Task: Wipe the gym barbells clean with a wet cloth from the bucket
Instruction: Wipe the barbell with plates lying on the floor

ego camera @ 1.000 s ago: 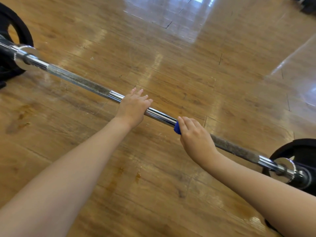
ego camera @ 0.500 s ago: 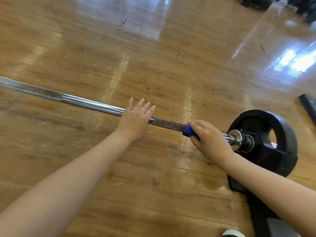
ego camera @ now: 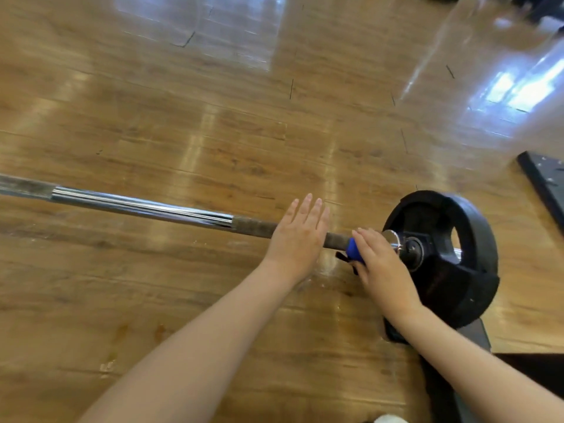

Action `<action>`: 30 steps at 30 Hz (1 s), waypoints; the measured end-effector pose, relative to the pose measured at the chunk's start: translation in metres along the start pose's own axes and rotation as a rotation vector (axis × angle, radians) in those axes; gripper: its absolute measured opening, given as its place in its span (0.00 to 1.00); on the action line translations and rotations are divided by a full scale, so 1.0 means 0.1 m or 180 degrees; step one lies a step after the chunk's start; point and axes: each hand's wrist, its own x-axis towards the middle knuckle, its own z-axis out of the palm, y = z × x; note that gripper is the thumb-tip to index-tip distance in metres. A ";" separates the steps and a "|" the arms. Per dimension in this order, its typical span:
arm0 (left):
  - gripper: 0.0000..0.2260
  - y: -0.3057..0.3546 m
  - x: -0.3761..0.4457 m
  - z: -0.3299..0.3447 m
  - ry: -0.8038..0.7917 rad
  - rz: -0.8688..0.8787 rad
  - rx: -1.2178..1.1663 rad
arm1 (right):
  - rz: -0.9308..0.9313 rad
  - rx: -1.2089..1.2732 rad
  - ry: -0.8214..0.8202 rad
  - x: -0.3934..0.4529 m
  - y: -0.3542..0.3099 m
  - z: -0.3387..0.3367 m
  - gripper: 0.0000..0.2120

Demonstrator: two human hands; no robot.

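Note:
A chrome barbell (ego camera: pixel 143 207) lies across the wooden floor, running from the left edge to a black weight plate (ego camera: pixel 442 257) on the right. My left hand (ego camera: pixel 297 236) rests flat on the bar's dark knurled section with its fingers straight. Just right of it, my right hand (ego camera: pixel 378 264) grips a blue cloth (ego camera: pixel 354 250) wrapped around the bar, close to the chrome collar by the plate. Most of the cloth is hidden under my fingers. No bucket is in view.
The glossy wooden floor (ego camera: pixel 244 117) stretches away beyond the bar. A dark mat or platform corner (ego camera: pixel 543 181) sits at the right edge. A dark stand (ego camera: pixel 457 361) lies under the plate at the lower right.
My right hand has slid the cloth rightward along the bar, from its middle to the collar by the plate. My left hand has followed onto the knurled section, and the view has swung right.

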 end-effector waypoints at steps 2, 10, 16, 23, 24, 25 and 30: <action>0.31 0.02 0.07 0.02 -0.0106 -0.0043 0.0051 | 0.0087 -0.0029 0.0191 -0.06 0.02 0.05 0.27; 0.25 -0.05 0.13 0.12 -0.0188 -0.0443 -0.0071 | 0.0007 0.0058 0.0241 0.06 -0.02 0.07 0.27; 0.24 -0.01 0.09 0.15 -0.0044 -0.0439 -0.0098 | 0.0404 -0.0070 0.0319 0.09 -0.12 0.06 0.29; 0.24 -0.03 0.10 0.16 -0.0019 -0.0433 -0.0048 | 0.0186 -0.0418 0.0331 -0.06 -0.04 0.05 0.33; 0.24 -0.03 0.10 0.18 -0.0028 -0.0433 -0.0050 | 0.0277 -0.0366 0.0360 -0.04 -0.04 0.05 0.32; 0.24 -0.04 0.11 0.19 -0.0027 -0.0436 -0.0063 | 0.0328 -0.0283 0.0406 0.00 -0.07 0.08 0.31; 0.30 -0.07 0.14 0.20 0.0049 -0.0352 -0.0105 | -0.0021 -0.0011 0.0329 0.09 -0.19 0.15 0.30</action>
